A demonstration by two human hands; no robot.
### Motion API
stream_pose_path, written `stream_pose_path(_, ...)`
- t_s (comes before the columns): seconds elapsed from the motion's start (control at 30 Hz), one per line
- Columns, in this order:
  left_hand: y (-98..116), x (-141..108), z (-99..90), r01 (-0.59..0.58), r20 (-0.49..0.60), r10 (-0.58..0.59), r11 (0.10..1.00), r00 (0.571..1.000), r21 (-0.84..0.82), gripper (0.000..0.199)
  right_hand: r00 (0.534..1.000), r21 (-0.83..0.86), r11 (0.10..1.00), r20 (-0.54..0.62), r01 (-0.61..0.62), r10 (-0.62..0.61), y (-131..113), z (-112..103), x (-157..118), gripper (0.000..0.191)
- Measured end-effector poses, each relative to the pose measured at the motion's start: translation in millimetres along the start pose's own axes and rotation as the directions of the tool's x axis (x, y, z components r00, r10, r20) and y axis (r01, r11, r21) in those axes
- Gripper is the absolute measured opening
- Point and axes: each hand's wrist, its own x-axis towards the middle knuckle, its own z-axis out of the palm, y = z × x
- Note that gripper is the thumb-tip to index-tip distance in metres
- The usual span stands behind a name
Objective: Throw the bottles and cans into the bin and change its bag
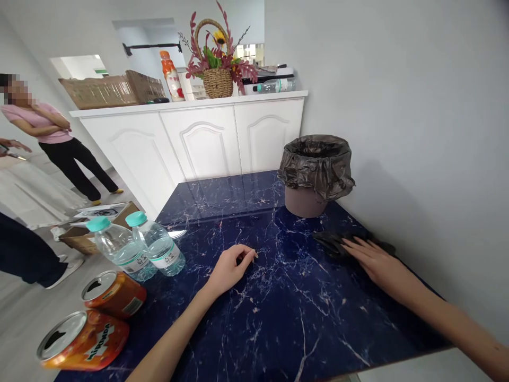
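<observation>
My left hand [233,268] rests on the dark blue marbled tabletop [274,313]. Its fingers are curled in toward the thumb and nothing shows in them. At the right edge, against the wall, my right hand [371,260] lies flat with its fingers stretched over a crumpled black sheet [334,244], cloth or plastic bag, I cannot tell which. Part of that sheet is hidden under the palm. Beyond it stands a mauve bin [304,201] lined with a dark plastic bag [314,167] folded over its rim.
On the left edge stand two opened orange soda cans [113,294] and two water bottles [165,254] with teal caps. Behind the table, a white cabinet [207,146] bears a flower basket [218,82], an orange-capped bottle [172,77] and a cardboard box [99,91]. People [47,124] stand at left.
</observation>
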Motion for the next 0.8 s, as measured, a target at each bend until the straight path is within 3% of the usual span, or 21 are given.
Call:
stream_pose_path(0.07,-0.6,0.0,1.2,-0.009,-0.003,0.009,1.0,1.0,0.012,0.033,0.998,-0.03,0.998,-0.031,-0.054,0.053,4.7,-7.8,0.9,0.053)
stream_pose_path(0.2,-1.8,-1.0,2.6,-0.027,0.003,0.027,0.999,1.0,0.032,0.03,0.972,-0.096,0.968,-0.055,-0.233,0.229,-27.3,-22.3,4.9,0.081)
stream_pose_path(0.3,-2.1,-1.9,2.5,-0.034,0.011,0.034,0.999,0.999,0.04,0.03,0.964,-0.106,0.961,0.052,-0.254,0.261,-49.3,-17.0,4.3,0.072)
stream_pose_path(0.4,-0.8,-2.8,1.9,-0.039,0.017,0.038,0.998,0.999,0.04,0.031,0.958,-0.1,0.964,0.128,-0.246,0.258,-53.7,-10.8,4.2,0.064)
stream_pose_path(0.47,0.8,-3.3,1.5,-0.04,0.023,0.04,0.999,0.999,0.036,0.032,0.959,-0.111,0.963,0.113,-0.247,0.259,-56.0,-16.3,8.6,0.059)
stream_pose_path(0.57,2.8,-3.6,1.6,-0.044,0.026,0.044,0.999,0.999,0.031,0.034,0.953,-0.111,0.947,-0.001,-0.303,0.304,-75.8,-39.4,24.8,0.061)
stream_pose_path(0.7,3.6,-3.1,2.1,-0.051,0.023,0.05,0.998,0.998,0.024,0.034,0.963,0.112,0.962,-0.069,-0.25,0.259,-131.4,-67.9,58.0,0.064)
stream_pose_path(0.8,2.7,-3.2,2.1,-0.046,0.013,0.046,0.999,0.999,0.009,0.03,0.994,0.367,0.923,0.057,-0.113,0.099,-167.9,-65.2,87.1,0.056)
